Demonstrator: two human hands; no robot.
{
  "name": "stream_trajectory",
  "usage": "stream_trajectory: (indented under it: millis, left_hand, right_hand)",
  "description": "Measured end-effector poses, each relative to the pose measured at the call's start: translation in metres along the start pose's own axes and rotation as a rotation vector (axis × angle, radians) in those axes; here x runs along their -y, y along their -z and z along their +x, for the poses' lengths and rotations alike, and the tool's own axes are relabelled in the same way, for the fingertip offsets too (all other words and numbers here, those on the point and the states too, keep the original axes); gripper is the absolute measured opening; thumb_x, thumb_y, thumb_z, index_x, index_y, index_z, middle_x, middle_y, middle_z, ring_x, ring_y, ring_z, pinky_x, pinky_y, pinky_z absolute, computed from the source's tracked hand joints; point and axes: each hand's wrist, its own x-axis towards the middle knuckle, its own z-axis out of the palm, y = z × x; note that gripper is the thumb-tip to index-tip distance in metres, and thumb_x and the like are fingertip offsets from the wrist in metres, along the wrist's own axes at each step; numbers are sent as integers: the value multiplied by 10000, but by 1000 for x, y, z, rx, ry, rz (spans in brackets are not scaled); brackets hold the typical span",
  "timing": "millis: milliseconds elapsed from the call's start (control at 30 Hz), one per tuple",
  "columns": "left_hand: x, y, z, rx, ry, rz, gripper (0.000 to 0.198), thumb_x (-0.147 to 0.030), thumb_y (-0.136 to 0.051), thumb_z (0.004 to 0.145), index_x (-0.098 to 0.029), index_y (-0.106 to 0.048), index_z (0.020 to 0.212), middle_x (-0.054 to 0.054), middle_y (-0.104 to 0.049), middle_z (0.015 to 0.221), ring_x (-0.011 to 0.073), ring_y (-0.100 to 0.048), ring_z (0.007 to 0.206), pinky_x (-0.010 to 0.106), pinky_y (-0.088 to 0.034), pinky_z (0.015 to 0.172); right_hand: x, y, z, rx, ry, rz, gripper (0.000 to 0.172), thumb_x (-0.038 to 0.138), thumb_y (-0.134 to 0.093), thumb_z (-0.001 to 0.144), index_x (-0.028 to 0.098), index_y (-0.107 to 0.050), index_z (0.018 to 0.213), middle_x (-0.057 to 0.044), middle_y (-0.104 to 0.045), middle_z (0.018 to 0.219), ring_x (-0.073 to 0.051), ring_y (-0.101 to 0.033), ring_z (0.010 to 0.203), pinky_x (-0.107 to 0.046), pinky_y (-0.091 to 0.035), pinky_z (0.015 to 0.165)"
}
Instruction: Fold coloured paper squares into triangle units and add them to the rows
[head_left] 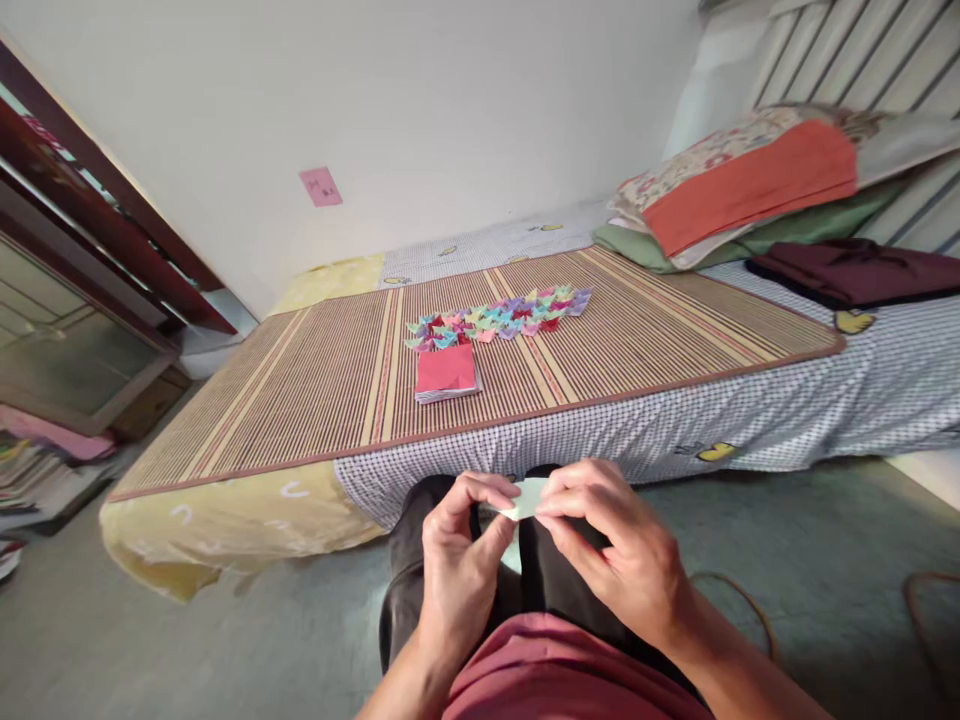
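Note:
Between my hands, above my lap, is a small pale green piece of paper (530, 497). My left hand (466, 560) pinches its left end between thumb and fingers. At the other end, my right hand (611, 535) grips the paper with thumb and fingertips. The fingers cover parts of it, so its folds cannot be made out. Ahead on the striped mat lies a stack of square paper (447, 370) with a red sheet on top. Just behind the stack stand rows of small folded paper pieces (499, 320) in several colours.
The woven mat (315, 390) covers a bed with a checked sheet (787, 400). Folded bedding (750, 190) and a dark maroon cloth (862, 270) lie at the right. A pink paper (321, 187) is on the wall. A cabinet (67, 330) stands at the left.

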Motion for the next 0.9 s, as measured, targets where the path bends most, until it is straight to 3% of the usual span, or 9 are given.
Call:
stream_trajectory:
  millis: [300,533,700,800,900]
  left_hand:
    - [5,2,-2,-7,-92,15,94,-190,-788,897,-225,-719,843,42,-710,995,222,-629,1015,348,-470,951]
    - [1,3,-5,39,-89,156,39,-210,-759,932,-230,-748,900,37,-712,937,218,-649,993,349,-481,955]
    - [-2,3,-6,24,107,187,199,-346,-770,926,-187,-731,813,14,-648,759,150,-563,702,270,-457,686]
    - [0,2,-5,18,287,3,281,-411,-831,861,-171,-701,795,7,-635,721,121,-514,633,240,-425,604]
    - [2,1,-4,8,363,-157,328,-416,-880,807,-166,-669,787,3,-634,723,107,-515,624,220,-419,583]
  right_hand:
    - [-1,0,-3,-6,87,-72,233,-29,-633,932,198,-650,980,-51,-702,890,-203,-664,832,-378,-513,806]
    - [-1,-1,-1,-27,37,-30,211,-12,-608,943,199,-610,962,-39,-696,854,-190,-667,817,-347,-522,794]
    - [2,0,-2,7,-121,39,171,49,-598,974,213,-622,936,-9,-673,822,-166,-664,776,-295,-521,763]
    - [2,1,-3,43,-224,98,141,95,-601,992,217,-653,944,-1,-683,825,-158,-665,769,-272,-515,751]
    - [2,6,-4,89,-330,202,115,178,-613,1017,216,-677,929,1,-690,827,-154,-666,777,-251,-506,734]
